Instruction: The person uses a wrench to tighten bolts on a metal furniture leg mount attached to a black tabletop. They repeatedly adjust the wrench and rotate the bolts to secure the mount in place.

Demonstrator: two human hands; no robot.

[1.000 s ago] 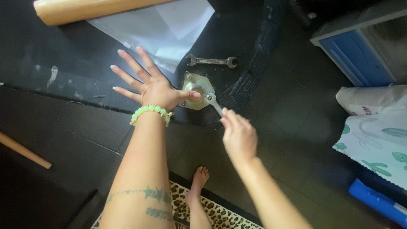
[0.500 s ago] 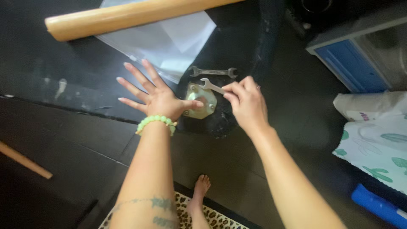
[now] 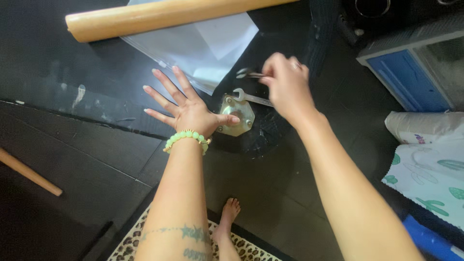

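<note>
Two hands over a black board (image 3: 72,72), apart. Left hand (image 3: 186,108) open and flat on the board, fingers splayed, thumb pressed on the metal plate (image 3: 235,116) near the board's front edge, just beside a clear bag (image 3: 203,46). Right hand (image 3: 286,83) closed in a pinch on a spanner (image 3: 247,73), raised just above and behind the plate (blurred, so the exact grip hard to tell). Second spanner (image 3: 252,98) lying with its open end against the plate's top edge. Probably best done so: keep the left palm down and the thumb firm so the plate cannot turn, seat the spanner squarely before any pull, and keep the splayed fingers out of its swing. As for packages: grey box with a blue front (image 3: 411,67) at upper right; below it a white cloth with green cactus print (image 3: 430,179); a white sack (image 3: 425,126) with small coloured marks between the two; the clear bag, zip-edged, holding a white sheet, under a wooden pole (image 3: 159,17). No signs in view.
</note>
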